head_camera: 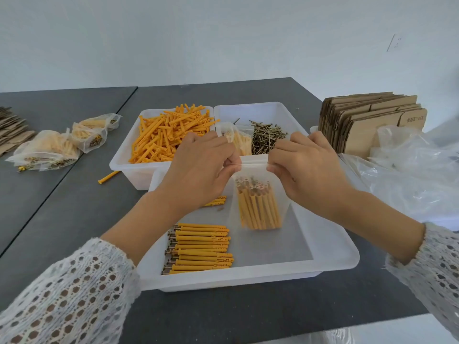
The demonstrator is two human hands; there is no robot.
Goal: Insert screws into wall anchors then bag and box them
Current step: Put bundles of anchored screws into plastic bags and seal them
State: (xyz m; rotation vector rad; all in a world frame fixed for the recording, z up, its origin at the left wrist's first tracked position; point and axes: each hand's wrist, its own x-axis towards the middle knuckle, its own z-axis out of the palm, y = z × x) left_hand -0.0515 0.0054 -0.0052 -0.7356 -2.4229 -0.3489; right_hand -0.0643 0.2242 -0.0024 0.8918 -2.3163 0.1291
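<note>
Hands point(198, 167) point(308, 167): two; bag point(258, 194): one.

**A:** what's going on over the front tray point(330, 259)?

**B:** left hand point(198, 167) and right hand point(306, 167) are each pinching a top corner of a clear bag point(258, 194), holding it upright with screw-loaded anchors point(258, 209) standing inside. More assembled anchors point(201, 247) are lying in a row on the tray floor.

**A:** and behind?

**B:** bins of loose anchors point(166, 137) and screws point(267, 137) are sitting on the counter point(74, 194), filled bags point(47, 150) off left, flat cardboard boxes point(372, 120) right.
</note>
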